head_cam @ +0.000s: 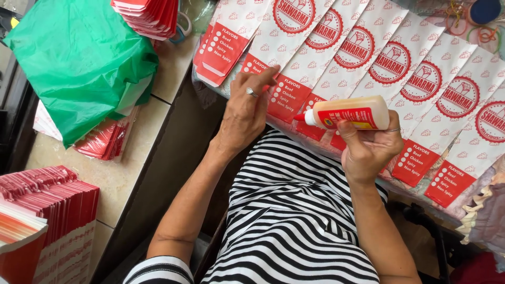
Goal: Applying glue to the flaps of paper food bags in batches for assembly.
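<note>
We see the right hand [371,150] clenched around a glue bottle [350,114], cream-coloured with a red label, held level with its red nozzle pointing left, just over the lower edge of the paper bags [363,58]. The left hand [245,108], a ring on one finger, holds nothing; its fingers lie flat, pressing the red bottom flap of one bag near the left end of the row. The bags, white with red round emblems and red flaps, lie fanned and overlapping in a slanted row across a raised surface that seems to be covered with clear plastic, though we cannot tell for sure. Below the hands is a black-and-white striped garment [294,221]. To the left runs a pale tiled counter [131,158] bearing a green plastic bag [79,63] with red sheets under it, a stack of folded red bags [150,16] at the top, and a packed bundle of red-and-white bags [50,210] at lower left. Coloured rubber bands [481,34] lie at the upper right.
</note>
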